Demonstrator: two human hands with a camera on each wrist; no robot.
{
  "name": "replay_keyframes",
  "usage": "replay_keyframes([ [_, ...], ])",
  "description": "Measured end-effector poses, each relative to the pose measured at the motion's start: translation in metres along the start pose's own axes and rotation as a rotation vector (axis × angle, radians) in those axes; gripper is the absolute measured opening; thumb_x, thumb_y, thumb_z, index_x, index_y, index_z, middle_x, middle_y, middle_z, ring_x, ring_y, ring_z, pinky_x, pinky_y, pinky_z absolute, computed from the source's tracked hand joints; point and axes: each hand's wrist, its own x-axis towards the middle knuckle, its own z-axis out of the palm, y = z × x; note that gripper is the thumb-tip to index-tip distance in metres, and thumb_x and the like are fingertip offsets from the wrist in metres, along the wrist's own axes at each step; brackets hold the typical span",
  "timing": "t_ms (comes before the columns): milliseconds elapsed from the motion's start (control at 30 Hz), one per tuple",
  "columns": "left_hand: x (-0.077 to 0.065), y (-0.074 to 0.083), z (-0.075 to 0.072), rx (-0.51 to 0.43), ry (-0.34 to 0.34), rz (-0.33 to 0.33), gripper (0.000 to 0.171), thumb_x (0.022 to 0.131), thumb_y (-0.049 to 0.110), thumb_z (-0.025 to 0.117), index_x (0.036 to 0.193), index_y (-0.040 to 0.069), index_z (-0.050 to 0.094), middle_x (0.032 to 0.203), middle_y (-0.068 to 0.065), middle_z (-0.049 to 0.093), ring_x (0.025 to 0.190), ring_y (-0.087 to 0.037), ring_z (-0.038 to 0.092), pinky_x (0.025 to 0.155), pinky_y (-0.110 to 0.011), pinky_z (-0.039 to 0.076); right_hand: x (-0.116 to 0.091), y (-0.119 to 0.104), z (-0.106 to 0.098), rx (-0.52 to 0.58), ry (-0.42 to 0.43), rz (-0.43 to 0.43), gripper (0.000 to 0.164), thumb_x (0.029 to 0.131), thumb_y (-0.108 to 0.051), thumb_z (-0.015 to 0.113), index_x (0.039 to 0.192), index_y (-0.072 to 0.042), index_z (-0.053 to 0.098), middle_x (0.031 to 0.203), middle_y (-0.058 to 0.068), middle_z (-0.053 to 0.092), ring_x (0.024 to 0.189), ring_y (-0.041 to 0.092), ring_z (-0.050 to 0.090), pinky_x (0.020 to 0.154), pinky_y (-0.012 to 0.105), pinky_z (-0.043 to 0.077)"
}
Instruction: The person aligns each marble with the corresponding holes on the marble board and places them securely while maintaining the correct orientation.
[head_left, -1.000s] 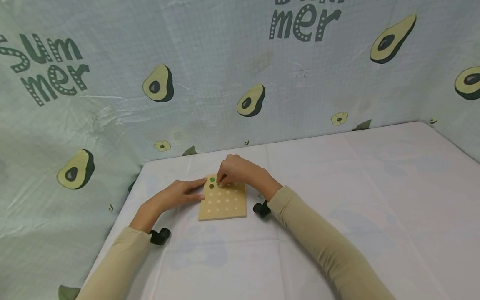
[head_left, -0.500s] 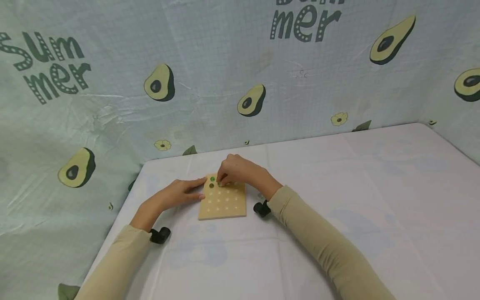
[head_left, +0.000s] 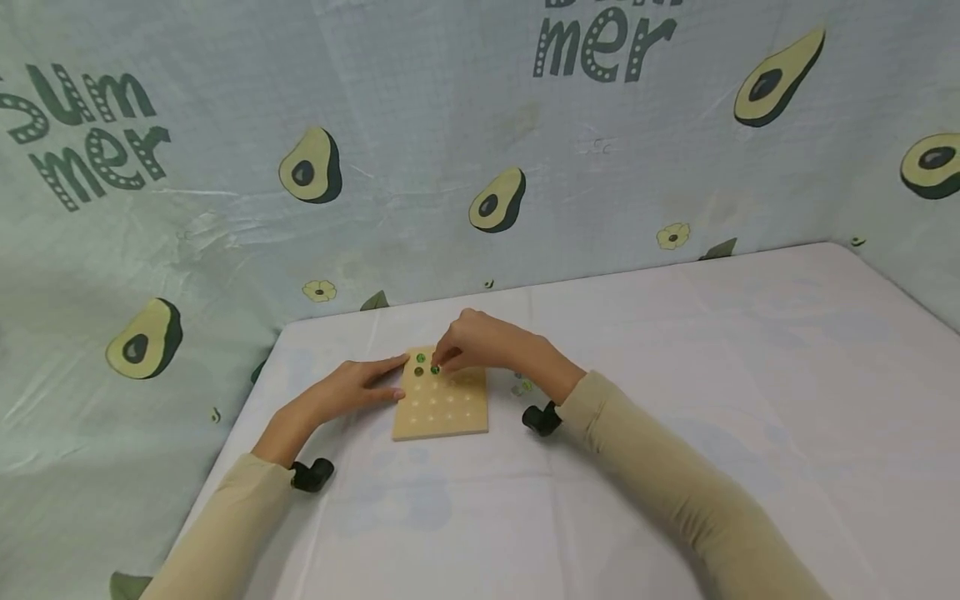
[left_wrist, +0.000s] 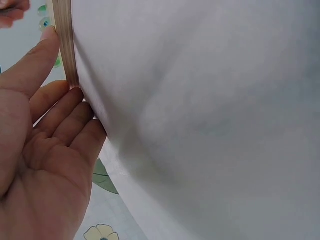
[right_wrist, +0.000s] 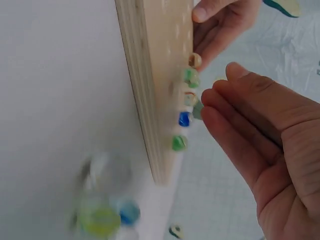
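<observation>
A square wooden board (head_left: 442, 412) with rows of small dimples lies on the table. Glass marbles sit along its far side, among them a green marble (head_left: 421, 357), a brown one (head_left: 418, 372) and another green one (head_left: 435, 369). In the right wrist view a blue marble (right_wrist: 184, 119) sits in that line. My left hand (head_left: 358, 392) touches the board's left edge, thumb and fingers extended. Over the board's far part, my right hand (head_left: 480, 342) hovers beside the marbles, covering some of them in the head view. In the right wrist view its fingertips (right_wrist: 235, 72) hold nothing.
Several loose marbles lie on the table right of the board, near the right wrist: a yellow-green marble (right_wrist: 99, 218), a blue one (right_wrist: 129, 212) and a clear one (right_wrist: 110, 170). A white cloth (head_left: 637, 483) covers the table. Behind hangs an avocado-print curtain (head_left: 405, 125).
My right hand has shifted slightly right, away from the green marble in the second row, which now shows more fully. Loose marbles beside the wrist show more. My left hand stays at the board's edge.
</observation>
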Motion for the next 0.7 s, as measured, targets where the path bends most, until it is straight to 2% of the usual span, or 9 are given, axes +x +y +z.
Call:
replay_keyframes([
  [167,-0.001,-0.001,0.003,-0.024,0.025,0.021,0.073,0.099,0.045,0.065,0.159,0.014,0.037,0.16,-0.015,0.038,0.147,-0.04,0.035,0.116,-0.058,0.033,-0.035,0.006,-0.02,0.056,0.04,-0.02,0.021,0.093,-0.016,0.077,0.112,-0.007,0.08,0.106,0.002,0.078,0.091,0.005,0.072,0.078,0.018,0.056],
  [367,-0.002,0.001,0.005,-0.027,0.045,0.035,0.07,0.099,0.04,0.067,0.157,0.01,0.04,0.159,-0.016,0.04,0.147,-0.039,0.035,0.116,-0.057,0.034,-0.073,0.028,-0.034,0.118,-0.01,0.081,0.022,0.09,-0.012,0.079,0.112,-0.007,0.079,0.107,0.005,0.078,0.092,0.006,0.071,0.08,0.022,0.058],
  [533,0.001,0.006,0.001,-0.002,0.05,0.021,0.067,0.097,0.037,0.07,0.153,0.007,0.047,0.155,-0.019,0.045,0.145,-0.04,0.039,0.114,-0.056,0.036,-0.091,0.046,-0.032,0.094,-0.043,0.093,0.022,0.088,-0.011,0.081,0.111,-0.008,0.08,0.106,0.002,0.078,0.091,0.005,0.071,0.08,0.022,0.058],
  [700,0.005,0.009,-0.003,0.009,0.036,-0.002,0.067,0.096,0.036,0.073,0.152,0.008,0.049,0.153,-0.02,0.047,0.143,-0.04,0.04,0.113,-0.056,0.038,-0.098,0.053,-0.026,0.103,-0.055,0.08,0.023,0.088,-0.012,0.081,0.111,-0.008,0.08,0.105,-0.001,0.078,0.091,0.003,0.071,0.081,0.02,0.057],
])
